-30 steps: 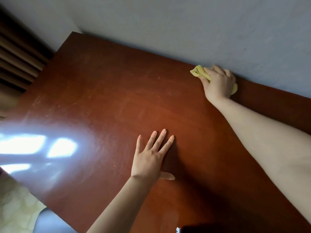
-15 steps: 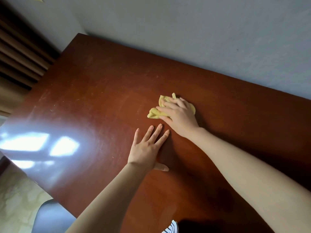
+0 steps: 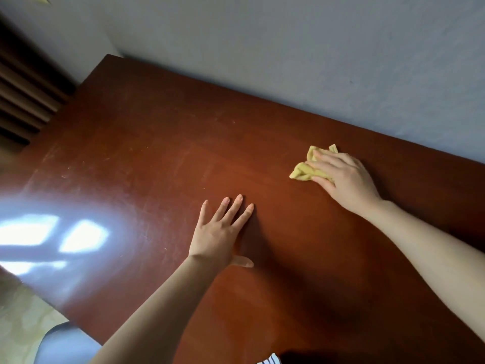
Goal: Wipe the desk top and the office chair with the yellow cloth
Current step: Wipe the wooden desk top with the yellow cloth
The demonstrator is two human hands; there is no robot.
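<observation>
Lying crumpled, yellow cloth (image 3: 304, 172) shows beneath right hand (image 3: 346, 179).

Left hand (image 3: 219, 233): palm down, flat, fingers straight and spread, thumb out sideways; bare forearm enters from the lower edge. Right hand (image 3: 343, 177): palm down, fingers extended together, pressing the yellow cloth (image 3: 304, 172); bare forearm enters from the right

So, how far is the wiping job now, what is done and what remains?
Done: hard to tell; no wiped band shows on the desk top. In hand: the right hand presses the yellow cloth on its far right part; the left hand lies flat near the middle. Left: the left part with pale specks, and the office chair, which this view does not clearly show.
</observation>
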